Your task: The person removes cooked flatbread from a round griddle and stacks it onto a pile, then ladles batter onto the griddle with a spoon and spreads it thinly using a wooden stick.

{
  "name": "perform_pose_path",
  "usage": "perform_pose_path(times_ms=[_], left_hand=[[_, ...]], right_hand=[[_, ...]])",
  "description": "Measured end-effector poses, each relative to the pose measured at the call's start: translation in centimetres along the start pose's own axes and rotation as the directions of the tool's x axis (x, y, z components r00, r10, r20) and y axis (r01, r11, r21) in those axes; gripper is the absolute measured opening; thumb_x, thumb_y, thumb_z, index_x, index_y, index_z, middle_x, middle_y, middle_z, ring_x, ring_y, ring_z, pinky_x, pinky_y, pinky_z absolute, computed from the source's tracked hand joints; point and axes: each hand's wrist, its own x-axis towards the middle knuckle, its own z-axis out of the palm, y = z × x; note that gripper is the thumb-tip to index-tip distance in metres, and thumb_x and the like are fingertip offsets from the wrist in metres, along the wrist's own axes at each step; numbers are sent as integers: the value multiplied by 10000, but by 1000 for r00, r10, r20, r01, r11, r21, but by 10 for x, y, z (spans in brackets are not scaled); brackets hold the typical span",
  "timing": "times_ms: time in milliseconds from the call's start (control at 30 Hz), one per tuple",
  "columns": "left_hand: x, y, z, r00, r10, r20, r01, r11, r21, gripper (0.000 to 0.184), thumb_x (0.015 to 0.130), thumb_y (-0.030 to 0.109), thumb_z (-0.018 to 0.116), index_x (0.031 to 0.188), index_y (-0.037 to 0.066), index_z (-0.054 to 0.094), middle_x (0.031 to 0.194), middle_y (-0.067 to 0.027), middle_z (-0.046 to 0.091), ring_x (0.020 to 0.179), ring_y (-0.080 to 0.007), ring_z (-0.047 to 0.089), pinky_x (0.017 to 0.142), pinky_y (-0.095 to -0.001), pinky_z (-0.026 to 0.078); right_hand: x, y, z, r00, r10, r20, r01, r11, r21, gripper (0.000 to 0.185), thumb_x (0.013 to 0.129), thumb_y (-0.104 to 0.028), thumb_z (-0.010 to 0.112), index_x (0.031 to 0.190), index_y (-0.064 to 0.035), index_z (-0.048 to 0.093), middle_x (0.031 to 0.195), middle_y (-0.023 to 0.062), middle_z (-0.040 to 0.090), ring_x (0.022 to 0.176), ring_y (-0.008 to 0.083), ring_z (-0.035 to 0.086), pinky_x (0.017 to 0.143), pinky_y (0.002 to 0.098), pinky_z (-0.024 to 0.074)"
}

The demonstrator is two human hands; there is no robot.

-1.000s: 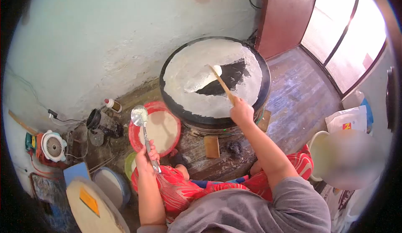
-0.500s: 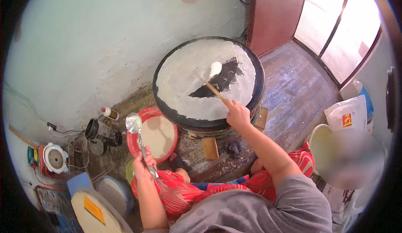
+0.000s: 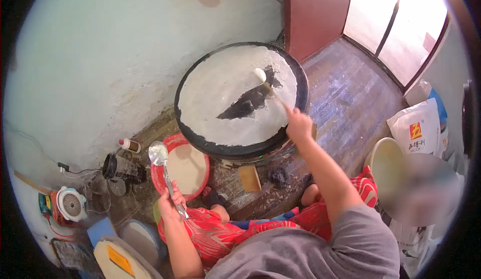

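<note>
Single head-worn view, facing forward and down

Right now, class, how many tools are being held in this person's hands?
2: a metal ladle in the left hand, near the red basin, and a wooden stick in the right hand, over the round griddle. No third shows in either hand.
</note>
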Motion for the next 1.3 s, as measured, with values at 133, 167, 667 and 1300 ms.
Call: perform_pose_path(times_ms=[133,167,667,1300], left_hand=[[3,2,-2,1000,-22,-15,21,1000,-7,354,919,246,347,1070,-53,461,732,-89,479,483,-110,421,399,-225,363],[3,2,-3,1000,-24,-12,24,1000,-6,354,919,246,347,1070,-53,461,732,-89,479,483,-110,421,399,-225,363],[6,-1,5,998,-4,-59,6,1000,25,354,924,251,326,1040,-50,473,715,-76,474,475,-106,419,387,-213,356],[8,3,-5,999,-7,-45,10,999,53,308,900,208,354,1013,-49,482,709,-75,494,468,-105,427,385,-214,365]], right_hand=[[18,19,-15,993,118,12,-119,992,51,412,747,-107,500,1156,-116,456,871,79,548,747,252,605,617,383,483],[12,17,-21,980,183,82,-196,961,198,371,771,-110,472,1141,-80,460,893,139,571,811,319,597,674,416,475],[32,97,21,951,94,295,-291,600,745,274,822,-161,476,1055,-95,605,791,117,619,695,154,580,660,279,464],[-19,-14,-1,947,42,319,-253,710,658,280,818,-266,462,1060,-211,592,951,165,596,906,317,570,798,390,445]])
